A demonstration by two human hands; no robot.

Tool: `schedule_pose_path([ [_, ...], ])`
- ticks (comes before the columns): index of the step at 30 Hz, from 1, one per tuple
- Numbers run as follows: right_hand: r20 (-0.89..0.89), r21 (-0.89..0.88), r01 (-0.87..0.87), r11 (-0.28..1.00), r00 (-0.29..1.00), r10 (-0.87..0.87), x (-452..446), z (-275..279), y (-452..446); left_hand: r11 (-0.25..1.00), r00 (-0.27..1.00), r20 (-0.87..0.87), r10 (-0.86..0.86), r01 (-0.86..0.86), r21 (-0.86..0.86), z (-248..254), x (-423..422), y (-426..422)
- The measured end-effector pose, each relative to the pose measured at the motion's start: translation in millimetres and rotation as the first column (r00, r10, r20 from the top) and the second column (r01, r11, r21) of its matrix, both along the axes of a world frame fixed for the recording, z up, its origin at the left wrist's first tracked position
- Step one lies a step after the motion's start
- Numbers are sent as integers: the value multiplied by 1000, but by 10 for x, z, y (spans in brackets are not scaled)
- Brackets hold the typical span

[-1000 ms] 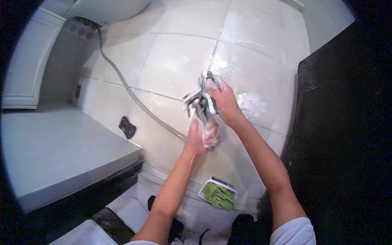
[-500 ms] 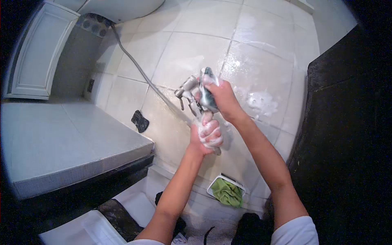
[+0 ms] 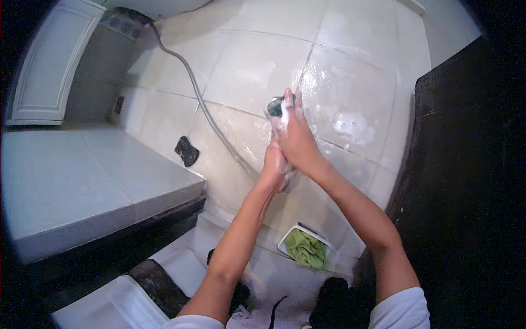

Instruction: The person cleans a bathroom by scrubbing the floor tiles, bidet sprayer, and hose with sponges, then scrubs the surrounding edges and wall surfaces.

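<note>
My right hand (image 3: 297, 137) presses a dark green scrubbing sponge (image 3: 275, 107), fingers stretched forward over it. White suds cover those fingers and the sponge. Just below, my left hand (image 3: 275, 163) is closed, foamy at the wrist side, and touches the right hand. The metal spray handle that it grips is hidden behind both hands now. A grey hose (image 3: 204, 104) runs from the upper left down to behind my left hand.
Pale floor tiles carry a foam patch (image 3: 353, 129) on the right. A black pad (image 3: 187, 151) lies left of the hose. Nearer me is a white tub (image 3: 283, 245) with a green cloth (image 3: 306, 250). A tiled ledge (image 3: 98, 181) borders the left, a dark panel (image 3: 460, 153) the right.
The metal spray handle has turned out of sight behind my hands. My right hand has slid nearer over the left, and the sponge now points away from me. The hose bends more.
</note>
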State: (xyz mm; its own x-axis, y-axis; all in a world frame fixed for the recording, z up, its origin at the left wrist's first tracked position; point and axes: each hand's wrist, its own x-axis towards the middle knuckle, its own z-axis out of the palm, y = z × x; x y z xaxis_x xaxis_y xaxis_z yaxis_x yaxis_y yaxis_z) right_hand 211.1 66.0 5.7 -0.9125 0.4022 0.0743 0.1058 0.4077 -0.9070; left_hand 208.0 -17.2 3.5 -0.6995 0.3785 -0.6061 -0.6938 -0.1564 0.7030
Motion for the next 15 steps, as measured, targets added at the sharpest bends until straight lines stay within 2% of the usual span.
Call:
schedule_pose_path([
  [1,-52,-103,5,995,999,-10,-1,-40,21,991,991,109,-73,84,-100,45,-45,-4],
  [2,-52,-98,3,995,999,-8,62,-56,57,966,967,217,-135,178,-188,68,-92,-13],
  [3,-25,41,-74,996,997,76,183,-53,65,968,968,216,-131,172,-183,43,-115,-41],
  [4,12,174,-157,972,987,157,308,-14,18,994,986,129,-107,105,17,-11,-129,-94],
  [5,-3,238,-154,959,987,159,467,41,-93,975,997,45,-65,54,218,-42,-149,-146],
  [6,-4,235,-158,959,987,163,578,-47,-204,975,997,45,-61,50,215,-73,-228,-159],
  [8,-39,-159,-21,987,999,15,664,-221,-357,922,987,146,65,-115,369,-82,-458,-105],
  [9,-87,-417,-58,907,996,24,608,-227,-306,911,987,126,100,-142,387,-71,-515,-112],
  [10,-86,-415,-58,908,996,24,467,-120,-233,910,987,128,101,-143,389,-22,-548,-79],
  [12,-74,-670,56,740,987,-141,169,112,-117,958,970,-156,188,-146,245,95,-559,-18],
  [13,-67,-480,84,873,989,-132,55,251,-80,951,977,-88,194,-166,259,140,-568,15],
  [14,-67,-480,85,873,989,-133,37,225,-145,952,977,-88,194,-165,260,120,-583,-8],
  [15,-151,-291,97,952,978,-146,31,152,-227,941,981,-152,122,-66,331,88,-622,-57],
])
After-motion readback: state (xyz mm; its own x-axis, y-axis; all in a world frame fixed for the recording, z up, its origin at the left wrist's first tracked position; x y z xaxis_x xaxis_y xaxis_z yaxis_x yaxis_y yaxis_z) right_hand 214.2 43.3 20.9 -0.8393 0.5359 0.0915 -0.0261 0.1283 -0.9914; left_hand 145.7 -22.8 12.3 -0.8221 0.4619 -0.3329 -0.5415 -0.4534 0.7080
